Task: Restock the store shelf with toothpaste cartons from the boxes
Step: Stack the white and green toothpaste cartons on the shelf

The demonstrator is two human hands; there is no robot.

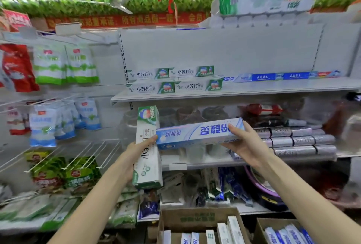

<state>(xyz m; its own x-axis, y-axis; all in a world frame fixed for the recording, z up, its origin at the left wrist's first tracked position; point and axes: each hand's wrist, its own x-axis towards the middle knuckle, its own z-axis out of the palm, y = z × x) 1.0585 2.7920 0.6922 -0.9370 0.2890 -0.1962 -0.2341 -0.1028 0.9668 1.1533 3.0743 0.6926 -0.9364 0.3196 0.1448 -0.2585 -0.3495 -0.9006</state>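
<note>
My left hand [139, 153] grips the green carton [148, 136] upright, seemingly in reserve, while my right hand [247, 142] clasps the blue carton [195, 134] level below the shelf [254, 89], presumably for flat stacking.

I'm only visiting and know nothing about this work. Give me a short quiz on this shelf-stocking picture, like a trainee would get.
1. True or false: the left hand holds the green-and-white carton standing on end.
2. Multiple choice: the blue-and-white carton in the right hand is A) held roughly level, B) held upright, C) lying inside a box.
3. Fill in: on the upper shelf, the stack of green-and-white cartons sits at its ____ end (left or right, as the picture shows it).

Key: 1 true; 2 A; 3 left.
</note>
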